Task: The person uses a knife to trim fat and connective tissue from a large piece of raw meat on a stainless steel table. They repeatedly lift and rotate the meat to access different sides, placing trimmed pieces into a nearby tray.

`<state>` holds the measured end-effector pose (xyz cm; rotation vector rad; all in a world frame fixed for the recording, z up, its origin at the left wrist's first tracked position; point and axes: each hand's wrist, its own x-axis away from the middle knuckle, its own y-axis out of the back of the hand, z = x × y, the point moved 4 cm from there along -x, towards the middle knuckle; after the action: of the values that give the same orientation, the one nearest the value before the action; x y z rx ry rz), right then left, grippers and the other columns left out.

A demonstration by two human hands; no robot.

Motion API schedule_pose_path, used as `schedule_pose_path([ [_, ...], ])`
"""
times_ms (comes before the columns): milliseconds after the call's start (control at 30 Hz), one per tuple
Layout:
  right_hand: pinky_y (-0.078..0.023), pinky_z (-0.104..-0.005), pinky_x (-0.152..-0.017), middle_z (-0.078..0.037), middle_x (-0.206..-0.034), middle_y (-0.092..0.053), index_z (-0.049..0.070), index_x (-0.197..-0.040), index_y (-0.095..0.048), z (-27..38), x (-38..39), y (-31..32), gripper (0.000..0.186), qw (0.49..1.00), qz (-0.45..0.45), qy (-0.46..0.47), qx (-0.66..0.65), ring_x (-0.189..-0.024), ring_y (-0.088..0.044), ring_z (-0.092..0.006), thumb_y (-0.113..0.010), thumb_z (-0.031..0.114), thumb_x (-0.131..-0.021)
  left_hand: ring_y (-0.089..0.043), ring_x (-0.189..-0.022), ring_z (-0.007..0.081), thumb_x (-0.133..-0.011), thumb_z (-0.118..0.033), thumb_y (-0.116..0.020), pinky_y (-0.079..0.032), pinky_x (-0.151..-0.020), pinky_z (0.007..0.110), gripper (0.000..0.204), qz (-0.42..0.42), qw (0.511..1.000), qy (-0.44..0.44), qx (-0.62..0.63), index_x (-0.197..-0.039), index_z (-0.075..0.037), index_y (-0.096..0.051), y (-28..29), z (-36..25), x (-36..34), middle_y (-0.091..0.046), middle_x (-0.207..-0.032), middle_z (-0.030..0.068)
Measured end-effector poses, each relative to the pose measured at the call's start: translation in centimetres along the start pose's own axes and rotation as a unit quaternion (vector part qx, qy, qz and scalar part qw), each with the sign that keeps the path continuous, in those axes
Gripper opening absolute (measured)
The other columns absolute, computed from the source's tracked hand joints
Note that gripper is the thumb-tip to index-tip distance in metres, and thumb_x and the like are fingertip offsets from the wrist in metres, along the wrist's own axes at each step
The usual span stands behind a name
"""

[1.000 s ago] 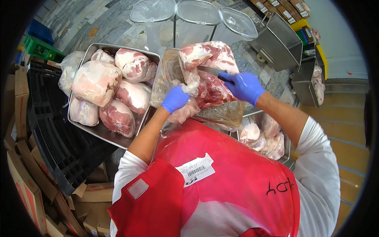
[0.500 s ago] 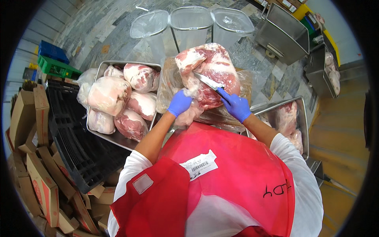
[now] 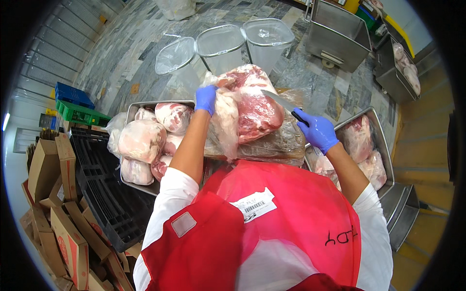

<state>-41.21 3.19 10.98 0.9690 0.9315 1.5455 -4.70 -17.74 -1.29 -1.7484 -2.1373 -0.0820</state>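
Observation:
A large piece of raw meat [image 3: 259,116] lies in front of me on a plastic-covered board [image 3: 291,140]. My left hand [image 3: 206,99], in a blue glove, is closed on clear plastic wrap [image 3: 225,131] at the meat's left side, where pale fat also shows. In my right hand [image 3: 318,131], also gloved, is the black handle of a knife [image 3: 281,101]. Its blade points up and left, with the tip by the meat's upper right; whether it touches cannot be made out.
A metal tub [image 3: 127,182] of wrapped meat stands left, another metal tub [image 3: 383,126] right. Beyond the board are three clear-lined bins [image 3: 221,41]. Black pallets [image 3: 109,189] and cardboard boxes [image 3: 70,233] fill the left. Steel carts [image 3: 337,34] stand at far right.
My left hand has moved up and left, drawing the plastic along the meat's side. The knife has come away to the right, off the meat's middle. My view has shifted a little.

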Motion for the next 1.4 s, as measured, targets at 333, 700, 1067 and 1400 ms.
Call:
schedule_pose_path([
  [333,-0.054,-0.0517,-0.079,-0.023,-0.100,-0.071,0.030,-0.142,-0.055,0.4,3.2,-2.6,0.050,0.993,0.015,-0.060,-0.104,-0.090,-0.067,-0.0438,-0.063,0.034,-0.092,-0.070,-0.087,0.0409,-0.084,-0.026,-0.062,-0.054,-0.077,0.052,0.029,-0.035,0.792,-0.163,-0.587,-0.095,-0.001,-0.070,-6.7,1.9,7.2,-0.070,-0.099,0.0263],
  [700,-0.054,-0.0478,-0.073,-0.020,-0.090,-0.070,0.025,-0.138,-0.060,4.8,3.4,1.7,0.048,0.999,0.005,0.002,0.048,-0.084,-0.068,-0.0388,-0.066,0.023,-0.091,-0.067,-0.082,0.0358,-0.084,-0.043,-0.069,-0.053,-0.074,0.046,0.037,-0.096,0.808,-0.256,-0.522,-0.087,-0.007,-0.067,-4.3,3.3,11.0,-0.067,-0.088,0.0169],
  [1067,-0.052,-0.0497,-0.063,-0.021,-0.082,-0.066,0.033,-0.143,-0.053,14.4,-4.1,1.1,0.046,0.974,-0.029,0.072,0.212,-0.069,-0.066,-0.0396,-0.058,0.023,-0.098,-0.066,-0.083,0.0304,-0.080,-0.024,-0.064,-0.052,-0.075,0.043,0.018,-0.097,0.826,-0.278,-0.481,-0.091,-0.010,-0.064,-3.9,3.7,10.7,-0.065,-0.089,0.0120],
  [1400,-0.052,-0.0499,-0.061,-0.020,-0.079,-0.068,0.036,-0.137,-0.060,17.1,-10.4,0.3,0.040,0.947,-0.050,0.097,0.301,-0.068,-0.066,-0.0390,-0.058,0.027,-0.098,-0.065,-0.084,0.0320,-0.080,-0.027,-0.067,-0.052,-0.076,0.046,0.017,-0.063,0.857,-0.305,-0.411,-0.089,-0.012,-0.064,-2.7,4.4,10.1,-0.066,-0.089,0.0125],
])
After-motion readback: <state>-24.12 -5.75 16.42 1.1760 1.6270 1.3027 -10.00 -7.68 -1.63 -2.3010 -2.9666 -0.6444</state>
